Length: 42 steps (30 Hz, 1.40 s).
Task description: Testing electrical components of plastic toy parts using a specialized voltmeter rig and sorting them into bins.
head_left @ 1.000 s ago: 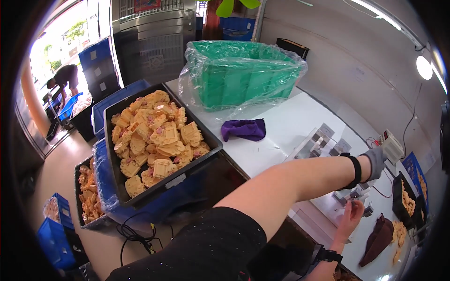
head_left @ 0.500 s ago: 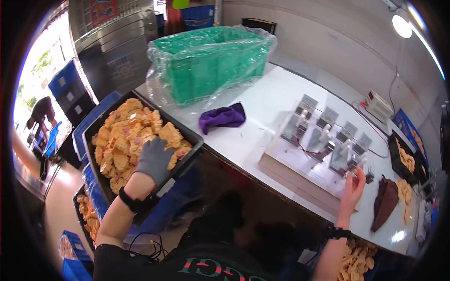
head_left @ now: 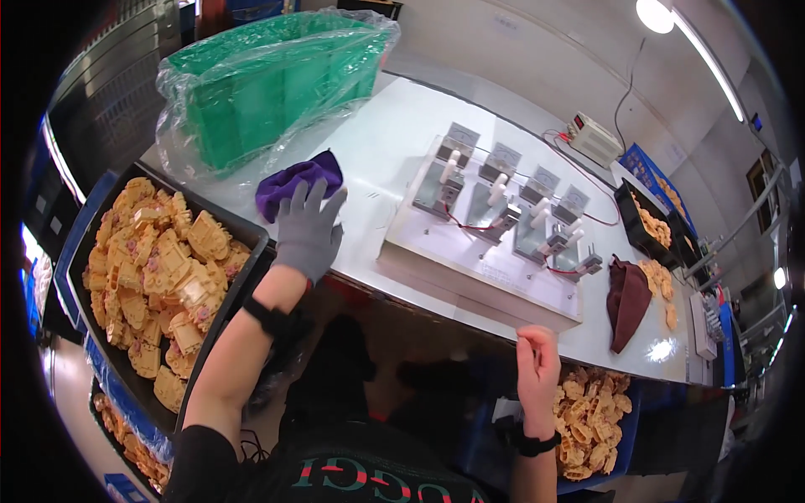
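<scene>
My left hand (head_left: 309, 228), in a grey glove, hovers with fingers spread over the front edge of the white table (head_left: 381, 151), fingertips just short of a purple cloth (head_left: 296, 181). It holds nothing. To its left sits a black tray (head_left: 247, 260) heaped with yellow plastic parts (head_left: 155, 277). My right hand (head_left: 537, 369) is bare, fingers held together and upright below the table's front edge, near a white test fixture (head_left: 490, 230) with several clamp stations. Nothing shows in it.
A green crate wrapped in clear plastic (head_left: 268, 80) stands at the back left. A brown cloth (head_left: 627, 300) lies right of the fixture, with more yellow parts (head_left: 658, 281) beside it. A blue bin of yellow parts (head_left: 587, 415) sits below the table at right.
My left hand has moved from over the tray of yellow parts up and right toward the purple cloth. My right hand has dropped from the fixture to below the table edge.
</scene>
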Motion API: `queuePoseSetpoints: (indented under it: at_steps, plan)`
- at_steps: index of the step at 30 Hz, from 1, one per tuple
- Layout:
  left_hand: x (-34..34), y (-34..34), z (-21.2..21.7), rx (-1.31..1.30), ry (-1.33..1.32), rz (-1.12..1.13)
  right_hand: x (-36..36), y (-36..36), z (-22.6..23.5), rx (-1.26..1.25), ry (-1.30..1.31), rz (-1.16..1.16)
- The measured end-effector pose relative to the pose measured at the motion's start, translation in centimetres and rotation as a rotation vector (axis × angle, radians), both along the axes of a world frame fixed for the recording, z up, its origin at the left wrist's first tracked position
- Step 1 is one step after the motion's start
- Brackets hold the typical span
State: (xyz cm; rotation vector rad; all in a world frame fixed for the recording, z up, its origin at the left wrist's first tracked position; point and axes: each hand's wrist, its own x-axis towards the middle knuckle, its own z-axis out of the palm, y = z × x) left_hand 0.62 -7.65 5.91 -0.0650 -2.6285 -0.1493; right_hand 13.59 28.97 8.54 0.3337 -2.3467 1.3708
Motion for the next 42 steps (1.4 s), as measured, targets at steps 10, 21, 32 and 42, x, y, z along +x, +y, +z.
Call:
queuePoseSetpoints:
  at_steps: [10,21,32,42]
  plan:
    - [-5.9,-3.0,-0.6,-0.051,-0.439,0.144,3.3,0.6,-0.7,-0.213,-0.268,-0.040]
    - [-11.0,-2.3,-0.5,0.582,-0.219,0.022,3.6,-0.5,-1.0,-0.056,-0.313,0.077]
    - [-11.0,-2.9,4.1,0.366,-0.184,0.248,3.9,0.8,-0.3,-0.062,-0.399,-0.087]
    - [-5.0,0.8,-1.9,0.097,-0.535,-0.140,-1.7,-6.4,1.5,0.283,-0.207,0.243]
